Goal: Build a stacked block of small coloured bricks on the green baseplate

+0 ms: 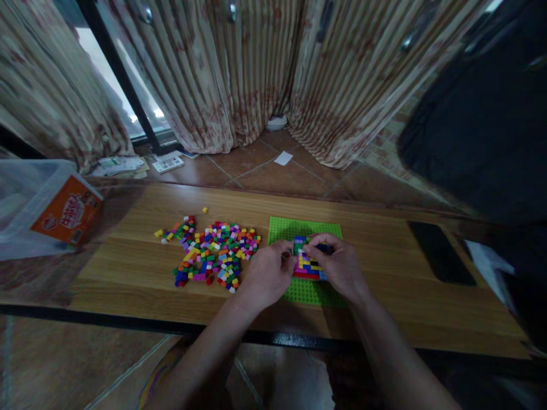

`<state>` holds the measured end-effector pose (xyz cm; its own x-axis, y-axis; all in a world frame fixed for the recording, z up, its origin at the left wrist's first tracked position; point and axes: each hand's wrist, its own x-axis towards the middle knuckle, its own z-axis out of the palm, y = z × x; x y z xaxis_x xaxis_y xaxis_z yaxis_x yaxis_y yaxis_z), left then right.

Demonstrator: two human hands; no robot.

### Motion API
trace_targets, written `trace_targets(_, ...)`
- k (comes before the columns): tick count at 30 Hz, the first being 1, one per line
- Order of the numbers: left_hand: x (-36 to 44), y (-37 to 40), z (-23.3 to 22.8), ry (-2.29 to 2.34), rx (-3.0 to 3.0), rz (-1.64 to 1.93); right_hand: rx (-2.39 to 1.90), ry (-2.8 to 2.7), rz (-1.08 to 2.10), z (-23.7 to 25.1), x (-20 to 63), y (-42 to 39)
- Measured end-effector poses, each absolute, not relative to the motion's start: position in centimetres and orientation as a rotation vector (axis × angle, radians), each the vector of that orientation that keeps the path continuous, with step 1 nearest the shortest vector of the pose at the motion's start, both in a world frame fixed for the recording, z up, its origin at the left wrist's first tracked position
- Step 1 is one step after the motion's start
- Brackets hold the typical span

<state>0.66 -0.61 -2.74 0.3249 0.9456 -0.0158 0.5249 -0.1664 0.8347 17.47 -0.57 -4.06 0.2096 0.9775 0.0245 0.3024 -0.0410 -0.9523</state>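
A green studded baseplate [318, 293] lies on the wooden table. On it sits a small block of joined toy bricks [304, 267] in red, yellow, blue, green and purple. My left hand [270, 272] touches the left side of this block, its thumb and forefinger curled together. From the right, my right hand [337, 263] reaches over the block with its fingers bent in a pinch on the upper part. Whatever lies between the fingertips of either hand is too small or hidden to name. My right hand covers part of the block.
Loose coloured bricks [222, 250] are heaped left of the baseplate. A black phone [442, 253] lies at the right of the wooden table [137, 285]. A clear plastic bin [29, 210] with an orange label stands at the far left. Curtains [256, 74] hang behind.
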Motion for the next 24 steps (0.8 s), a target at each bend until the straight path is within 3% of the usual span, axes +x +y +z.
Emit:
trace_targets(10, -2.0, 1.0, -1.7, 1.486, 1.892, 0.653, -1.442, -1.047, 1.03, -4.2, 17.9, -0.4)
trace_targets(15, -4.9, 2.3, -1.7, 1.667, 1.985, 0.591, -1.386, -0.782, 0.958, -4.0, 18.2, -0.1)
trace_targets(24, -5.6, 2.4, -1.9, 1.679, 2.254, 0.38, -1.442, -0.826, 0.915, -3.5, 17.8, -0.3)
